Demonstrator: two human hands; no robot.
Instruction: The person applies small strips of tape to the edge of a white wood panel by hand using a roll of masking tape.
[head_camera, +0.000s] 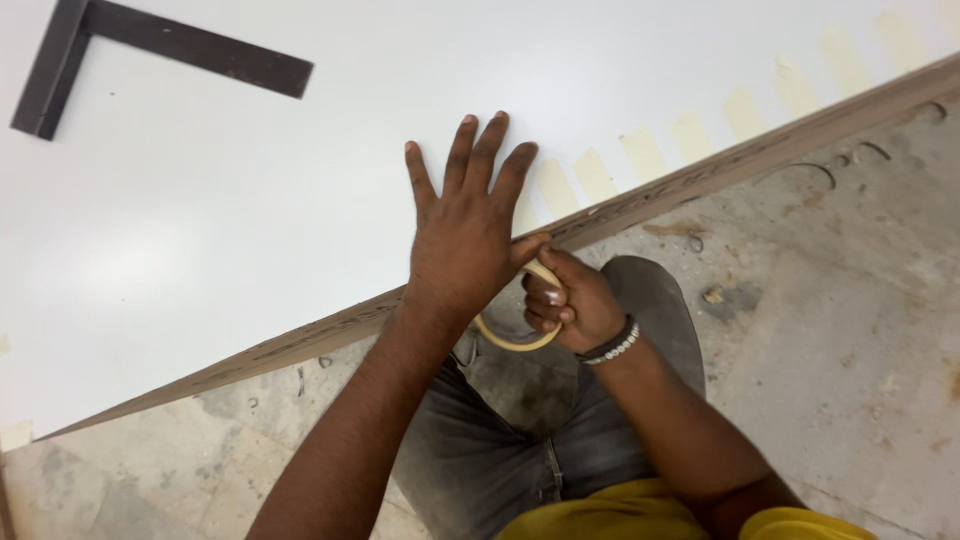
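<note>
The left hand (465, 235) is being pressed flat, fingers spread wide, on the large white laminated board (200, 250) just inside its brown raw edge (620, 210). The right hand (565, 305) is being closed around a thin cream-coloured roll of masking tape (512, 340), held below the edge.

Judgement: each strip is best pulled taut over the edge and pressed down firmly, with spacing kept even.

Pale cream rectangular tape strips (645, 152) are lying in a row along the edge. No packages, labels or signs are being observed. A dark metal try square (150, 50) is lying well apart.
</note>
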